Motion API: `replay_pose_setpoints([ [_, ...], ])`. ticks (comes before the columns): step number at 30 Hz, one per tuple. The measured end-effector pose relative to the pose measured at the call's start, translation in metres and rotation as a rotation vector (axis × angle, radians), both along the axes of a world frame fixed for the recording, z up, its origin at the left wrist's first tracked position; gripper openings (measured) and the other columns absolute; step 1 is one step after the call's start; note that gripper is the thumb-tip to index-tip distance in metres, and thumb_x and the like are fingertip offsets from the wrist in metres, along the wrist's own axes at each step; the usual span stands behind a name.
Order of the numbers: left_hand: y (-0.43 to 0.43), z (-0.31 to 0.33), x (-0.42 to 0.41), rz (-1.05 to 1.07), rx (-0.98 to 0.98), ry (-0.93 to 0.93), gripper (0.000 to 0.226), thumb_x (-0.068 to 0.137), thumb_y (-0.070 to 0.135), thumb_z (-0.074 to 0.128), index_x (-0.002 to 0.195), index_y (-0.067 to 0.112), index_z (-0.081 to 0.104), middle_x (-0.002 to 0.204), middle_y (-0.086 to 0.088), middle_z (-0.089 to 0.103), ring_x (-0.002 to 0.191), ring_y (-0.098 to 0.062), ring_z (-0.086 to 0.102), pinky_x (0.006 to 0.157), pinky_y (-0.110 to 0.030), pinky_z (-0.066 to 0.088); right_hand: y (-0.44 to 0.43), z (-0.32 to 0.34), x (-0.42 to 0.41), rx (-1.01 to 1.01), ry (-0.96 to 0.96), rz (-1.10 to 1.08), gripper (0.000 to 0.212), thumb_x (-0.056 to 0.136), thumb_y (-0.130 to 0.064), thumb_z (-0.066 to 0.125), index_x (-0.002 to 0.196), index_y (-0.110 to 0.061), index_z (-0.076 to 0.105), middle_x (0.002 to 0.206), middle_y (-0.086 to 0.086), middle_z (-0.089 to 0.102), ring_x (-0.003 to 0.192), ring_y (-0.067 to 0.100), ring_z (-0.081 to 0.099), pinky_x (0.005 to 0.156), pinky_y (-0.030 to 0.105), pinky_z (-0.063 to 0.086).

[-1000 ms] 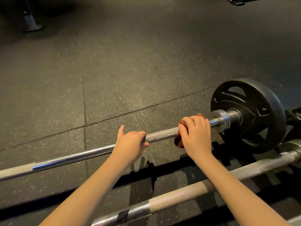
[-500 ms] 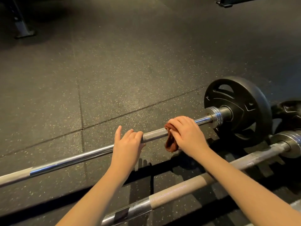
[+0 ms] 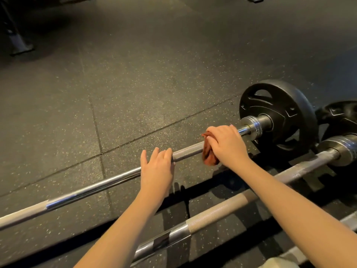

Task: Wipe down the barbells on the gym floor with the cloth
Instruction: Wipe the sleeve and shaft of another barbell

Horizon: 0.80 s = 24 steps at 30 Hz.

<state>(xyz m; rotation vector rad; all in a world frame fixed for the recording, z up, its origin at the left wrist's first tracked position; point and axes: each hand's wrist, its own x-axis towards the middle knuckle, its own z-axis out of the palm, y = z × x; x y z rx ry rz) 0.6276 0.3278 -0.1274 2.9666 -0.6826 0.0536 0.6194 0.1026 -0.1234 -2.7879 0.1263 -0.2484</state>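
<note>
1. Head view: the left hand (image 3: 157, 168) lies palm-down on the far chrome steel barbell (image 3: 92, 188), fingers (image 3: 154, 154) straight, slightly apart.
2. Rightward, the right hand (image 3: 229, 145) clamps a rust-brown cloth (image 3: 207, 154) round that bar, near its black round weight plate (image 3: 278, 111).

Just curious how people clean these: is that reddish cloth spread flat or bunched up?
Bunched up. The cloth is crumpled under the right hand, draped over the barbell shaft, with a wad hanging below it.
</note>
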Motion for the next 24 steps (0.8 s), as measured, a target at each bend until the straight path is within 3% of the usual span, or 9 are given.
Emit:
replay_pose_setpoints([
  [3,0.009,0.004,0.000,-0.009,0.008,0.026,0.034,0.099,0.029,0.042,0.131,0.018,0.047,0.131,0.004,0.058,0.140,-0.024,0.032,0.114,-0.050,0.005,0.035,-0.007,-0.008,0.053,-0.029,-0.218,0.019,0.098,-0.026,0.048,0.112,-0.020,0.059,0.107,-0.003,0.058,0.113,0.022,0.047,0.112,0.044,0.027],
  [7,0.028,0.007,-0.001,-0.008,0.000,0.026,0.032,0.092,0.023,0.059,0.122,0.015,0.060,0.116,-0.001,0.069,0.128,-0.031,0.049,0.110,-0.060,0.019,0.069,-0.008,-0.015,0.125,-0.056,0.071,0.023,0.092,-0.022,0.051,0.113,-0.016,0.060,0.110,0.000,0.060,0.113,0.023,0.049,0.109,0.044,0.029],
  [9,0.037,0.009,-0.002,0.002,-0.005,0.034,0.035,0.092,0.022,0.059,0.126,0.015,0.059,0.121,-0.001,0.067,0.130,-0.031,0.048,0.110,-0.060,0.017,0.054,-0.001,-0.004,0.051,-0.001,0.143,0.021,0.094,-0.026,0.051,0.112,-0.019,0.060,0.105,-0.002,0.062,0.106,0.022,0.052,0.100,0.039,0.035],
  [11,0.045,0.013,-0.005,0.021,0.000,0.064,0.038,0.096,0.024,0.053,0.133,0.016,0.053,0.132,0.001,0.059,0.138,-0.028,0.038,0.113,-0.056,0.007,0.043,0.001,0.004,-0.012,0.015,0.041,0.018,0.096,-0.030,0.050,0.109,-0.022,0.059,0.101,-0.002,0.063,0.103,0.022,0.053,0.097,0.039,0.036],
  [14,0.055,0.020,-0.011,0.023,-0.003,0.088,0.042,0.098,0.028,0.047,0.139,0.018,0.045,0.143,0.004,0.049,0.144,-0.024,0.028,0.115,-0.054,0.003,0.070,-0.004,-0.002,0.076,-0.016,-0.173,0.020,0.098,-0.027,0.049,0.115,-0.020,0.058,0.108,-0.002,0.060,0.112,0.024,0.049,0.104,0.044,0.035],
  [17,0.059,0.023,-0.015,0.015,0.035,0.117,0.048,0.102,0.031,0.038,0.148,0.023,0.028,0.153,0.009,0.033,0.147,-0.018,0.015,0.115,-0.051,-0.002,0.114,-0.011,-0.011,0.087,-0.047,0.033,0.022,0.093,-0.022,0.054,0.114,-0.018,0.059,0.110,0.000,0.059,0.114,0.025,0.047,0.105,0.042,0.033],
  [20,0.064,0.024,-0.015,-0.011,0.038,0.122,0.051,0.101,0.029,0.037,0.150,0.024,0.022,0.155,0.010,0.028,0.148,-0.017,0.012,0.116,-0.051,-0.003,0.106,0.000,-0.002,0.014,0.040,0.214,0.022,0.095,-0.027,0.053,0.116,-0.023,0.058,0.110,-0.002,0.060,0.111,0.021,0.049,0.101,0.036,0.031],
  [24,0.076,0.026,-0.013,-0.044,0.058,0.126,0.052,0.101,0.029,0.038,0.150,0.025,0.021,0.156,0.010,0.027,0.148,-0.017,0.012,0.116,-0.051,-0.003,0.092,0.005,0.010,-0.116,0.118,-0.061,0.022,0.100,-0.032,0.040,0.113,-0.024,0.057,0.108,-0.001,0.063,0.110,0.023,0.050,0.096,0.037,0.031],
])
